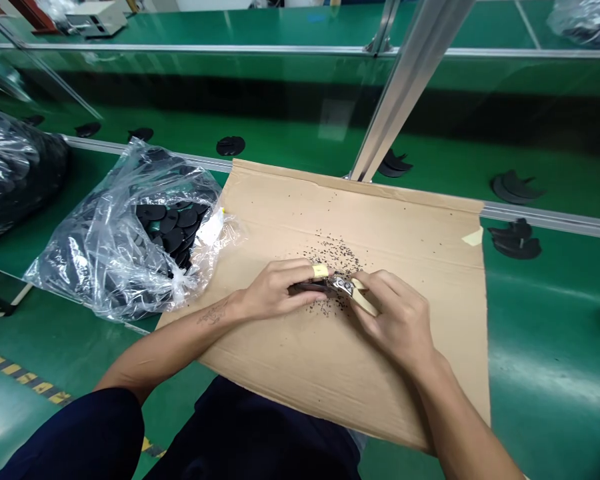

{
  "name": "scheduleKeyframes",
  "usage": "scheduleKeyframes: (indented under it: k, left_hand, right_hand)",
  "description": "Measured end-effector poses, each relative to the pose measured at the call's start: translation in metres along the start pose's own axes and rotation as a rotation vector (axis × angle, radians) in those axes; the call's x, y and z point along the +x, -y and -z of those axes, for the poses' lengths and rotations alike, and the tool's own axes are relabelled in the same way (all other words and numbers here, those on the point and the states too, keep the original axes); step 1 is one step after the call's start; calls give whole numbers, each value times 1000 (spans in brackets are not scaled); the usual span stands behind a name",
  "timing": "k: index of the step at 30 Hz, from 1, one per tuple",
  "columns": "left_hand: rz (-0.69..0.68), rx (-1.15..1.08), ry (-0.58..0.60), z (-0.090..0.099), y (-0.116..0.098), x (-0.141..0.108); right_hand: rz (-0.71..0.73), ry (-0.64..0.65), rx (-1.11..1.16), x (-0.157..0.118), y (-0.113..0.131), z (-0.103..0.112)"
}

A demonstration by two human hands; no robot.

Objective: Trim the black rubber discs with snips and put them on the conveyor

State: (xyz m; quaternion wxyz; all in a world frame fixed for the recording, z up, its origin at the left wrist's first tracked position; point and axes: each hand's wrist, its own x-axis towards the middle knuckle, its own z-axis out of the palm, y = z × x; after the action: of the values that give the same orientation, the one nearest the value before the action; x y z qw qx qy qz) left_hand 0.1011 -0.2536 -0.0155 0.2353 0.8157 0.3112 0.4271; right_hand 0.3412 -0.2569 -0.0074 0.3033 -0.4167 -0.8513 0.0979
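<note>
My left hand (285,288) pinches a flat black plastic part (310,287) between thumb and fingers, and a yellow wrap circles its index finger. In my right hand (397,310) are cutting pliers (344,285) with cream handles, their metal jaws against the edge of the part. Fingers hide much of the part, so its full outline does not show. Both hands are over a cardboard sheet (280,353), where many tiny black scraps (335,252) lie scattered around and beyond the jaws.
Left of the cardboard, a clear plastic bag (105,247) holds several black rounded pieces (173,223). A fuller bag (15,173) stands farther left. A metal post (405,93) rises behind the cardboard. More black parts (515,239) lie on the green bench (555,333) at right.
</note>
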Motion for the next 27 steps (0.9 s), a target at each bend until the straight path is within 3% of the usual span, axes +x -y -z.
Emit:
scheduleKeyframes:
  k: [6,27]
  left_hand:
    - [26,-5,19,-1,-1,0]
    - [32,-8,33,-2,2,-2]
  right_hand:
    - [-3,29,-105,-2,-1,-1]
    - [-3,38,-108,-3,0,-1]
